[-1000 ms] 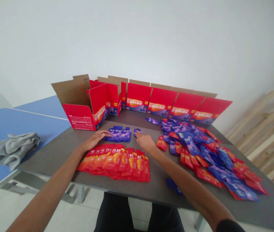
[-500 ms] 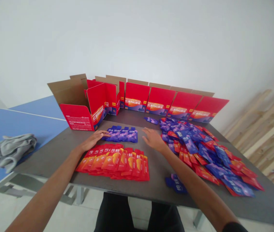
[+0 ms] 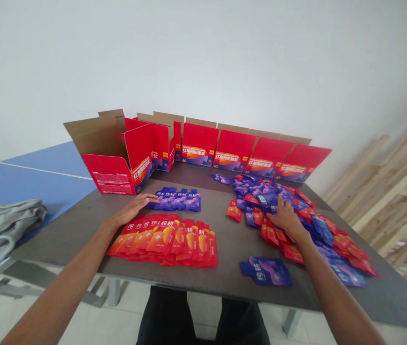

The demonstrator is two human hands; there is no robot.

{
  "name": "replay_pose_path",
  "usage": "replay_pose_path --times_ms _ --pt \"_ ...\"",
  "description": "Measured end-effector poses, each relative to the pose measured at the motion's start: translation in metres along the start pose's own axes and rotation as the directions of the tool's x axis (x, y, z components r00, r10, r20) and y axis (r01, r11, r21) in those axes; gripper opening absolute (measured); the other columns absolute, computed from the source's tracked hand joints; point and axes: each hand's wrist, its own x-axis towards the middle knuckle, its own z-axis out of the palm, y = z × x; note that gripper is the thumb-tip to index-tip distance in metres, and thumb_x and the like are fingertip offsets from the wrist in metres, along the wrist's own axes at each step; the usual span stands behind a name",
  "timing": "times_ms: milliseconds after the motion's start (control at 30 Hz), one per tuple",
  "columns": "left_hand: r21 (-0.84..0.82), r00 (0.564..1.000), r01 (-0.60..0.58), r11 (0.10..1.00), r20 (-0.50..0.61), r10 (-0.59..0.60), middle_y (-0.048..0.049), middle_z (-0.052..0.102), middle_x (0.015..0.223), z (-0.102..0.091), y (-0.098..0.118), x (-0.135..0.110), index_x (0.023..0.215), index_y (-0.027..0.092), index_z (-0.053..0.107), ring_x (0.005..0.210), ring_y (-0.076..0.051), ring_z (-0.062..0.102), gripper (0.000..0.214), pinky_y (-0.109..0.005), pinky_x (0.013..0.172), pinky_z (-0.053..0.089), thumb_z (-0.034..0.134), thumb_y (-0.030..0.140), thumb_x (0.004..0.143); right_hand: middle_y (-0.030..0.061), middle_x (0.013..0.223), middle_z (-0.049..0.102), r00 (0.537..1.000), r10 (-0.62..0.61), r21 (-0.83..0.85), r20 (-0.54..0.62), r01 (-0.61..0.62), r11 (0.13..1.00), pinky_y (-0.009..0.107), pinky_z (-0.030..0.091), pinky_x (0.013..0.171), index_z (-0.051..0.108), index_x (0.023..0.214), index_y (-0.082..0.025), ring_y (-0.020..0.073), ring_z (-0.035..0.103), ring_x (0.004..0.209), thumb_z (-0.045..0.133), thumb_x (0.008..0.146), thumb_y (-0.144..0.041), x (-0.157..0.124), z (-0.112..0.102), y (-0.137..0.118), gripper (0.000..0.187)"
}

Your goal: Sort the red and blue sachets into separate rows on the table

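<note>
Purple pouches [image 3: 180, 201], some half-covered | left hand [image 3: 134, 207]: grip released | right hand [image 3: 287, 216]: grip unclear

My purple pouches [image 3: 180, 200] overlap flat in a row; my red-and-purple heap [image 3: 320, 227] sprawls toward the table's right edge [image 3: 401, 268].

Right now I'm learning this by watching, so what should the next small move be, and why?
I'd probably pinch the purple pouch at the right hand: that hand is over the mixed pile, and the purple row touched by the left hand has bare table at its right end.
</note>
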Motion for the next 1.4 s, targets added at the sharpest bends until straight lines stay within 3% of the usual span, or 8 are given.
replay_pose_path --times_ms 233,400,500,600,767,900,1233,1400 --pt "0.005 1.0 -0.002 1.0 -0.014 0.002 -0.0109 0.065 0.14 0.0 0.002 0.001 0.119 0.024 0.078 0.135 -0.034 0.053 0.075 -0.053 0.124 0.03 0.028 0.078 0.1 0.0303 0.143 0.058 0.993 -0.009 0.025 0.117 0.006 1.0 0.046 0.048 0.106 0.035 0.159 -0.004 0.04 0.059 0.134 0.061 0.093 -0.047 -0.001 0.006 0.018 0.083" --pt "0.003 1.0 -0.015 1.0 -0.001 0.015 -0.0095 0.065 0.141 -0.001 0.007 0.001 0.121 0.026 0.077 0.134 -0.033 0.055 0.074 -0.052 0.124 0.031 0.028 0.078 0.101 0.0255 0.147 0.059 0.996 -0.056 0.136 -0.073 0.066 0.988 0.044 0.05 0.106 0.041 0.158 -0.009 0.0362 0.06 0.135 0.06 0.094 -0.053 -0.003 -0.014 0.005 0.08" --pt "-0.008 1.0 -0.014 1.0 -0.003 0.014 -0.0099 0.065 0.14 -0.001 0.006 0.001 0.121 0.025 0.077 0.135 -0.033 0.054 0.074 -0.051 0.124 0.031 0.029 0.078 0.101 0.0212 0.149 0.059 0.985 -0.125 0.215 -0.116 0.148 0.965 0.042 0.048 0.109 0.043 0.157 -0.013 0.0339 0.058 0.138 0.054 0.097 -0.058 -0.006 -0.035 -0.04 0.076" --pt "-0.014 1.0 -0.011 1.0 -0.008 0.011 -0.0102 0.066 0.139 -0.001 0.005 0.001 0.12 0.025 0.077 0.135 -0.033 0.054 0.075 -0.052 0.125 0.03 0.028 0.077 0.101 0.0186 0.142 0.066 0.979 -0.201 0.26 -0.011 0.197 0.945 0.041 0.048 0.108 0.045 0.156 -0.016 0.0332 0.062 0.133 0.049 0.099 -0.06 -0.006 -0.047 -0.109 0.073" --pt "-0.006 1.0 -0.002 1.0 -0.017 0.002 -0.0093 0.064 0.142 0.0 0.006 -0.001 0.122 0.025 0.076 0.136 -0.031 0.053 0.068 -0.049 0.125 0.031 0.03 0.072 0.104 0.0242 0.139 0.066 0.948 -0.233 0.221 0.216 0.186 0.957 0.045 0.048 0.106 0.051 0.15 -0.012 0.0357 0.064 0.13 0.048 0.098 -0.063 -0.005 -0.04 -0.218 0.073" --pt "0.007 1.0 0.008 1.0 -0.024 -0.008 -0.0091 0.063 0.144 0.0 0.007 -0.003 0.124 0.025 0.075 0.137 -0.03 0.052 0.067 -0.049 0.126 0.03 0.03 0.069 0.105 0.0262 0.14 0.065 0.933 -0.225 0.187 0.28 0.177 0.966 0.045 0.048 0.108 0.055 0.145 -0.009 0.0348 0.063 0.132 0.048 0.098 -0.066 -0.005 -0.028 -0.262 0.075" --pt "-0.009 1.0 0.0 1.0 -0.006 0.0 -0.0098 0.065 0.14 0.0 0.003 0.0 0.122 0.025 0.076 0.135 -0.031 0.054 0.069 -0.049 0.125 0.032 0.029 0.071 0.104 0.0326 0.136 0.062 0.955 -0.245 0.139 0.167 0.223 0.965 0.048 0.053 0.102 0.06 0.14 -0.002 0.0392 0.06 0.132 0.045 0.099 -0.069 -0.016 -0.009 -0.282 0.08" --pt "-0.007 1.0 -0.004 1.0 0.0 0.004 -0.0098 0.064 0.142 -0.001 0.006 -0.001 0.123 0.025 0.075 0.136 -0.03 0.053 0.067 -0.048 0.125 0.031 0.029 0.07 0.105 0.03 0.134 0.063 0.982 -0.179 0.189 0.069 0.163 0.968 0.049 0.051 0.102 0.061 0.137 -0.002 0.0382 0.064 0.124 0.041 0.103 -0.06 -0.006 -0.014 -0.255 0.07"
